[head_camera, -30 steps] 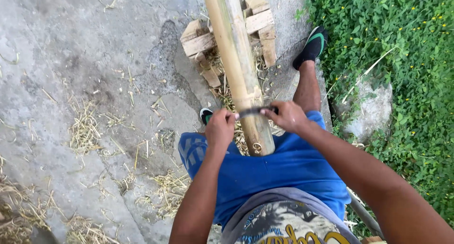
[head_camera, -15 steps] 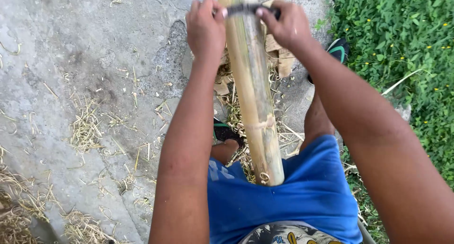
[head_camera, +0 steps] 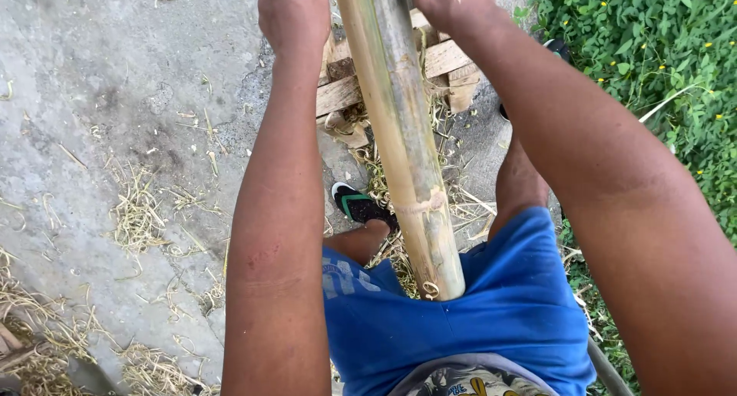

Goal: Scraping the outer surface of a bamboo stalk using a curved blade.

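Bamboo pole (head_camera: 403, 142) between left hand (head_camera: 294, 12), right hand (head_camera: 449, 0), grips cropped.

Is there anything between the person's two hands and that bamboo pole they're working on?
Nothing visible. The left hand and right hand sit right beside the bamboo pole, one on each side near the top edge of the view. Whether they hold something across it cannot be told, as the frame cuts them off.

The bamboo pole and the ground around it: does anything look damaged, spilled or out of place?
The bamboo pole looks whole, apart from a rough ring at one joint. Thin dry shavings lie scattered over the concrete ground and around the wooden block under the pole. Both hands, left and right, reach past the top edge, so their grip is hidden.
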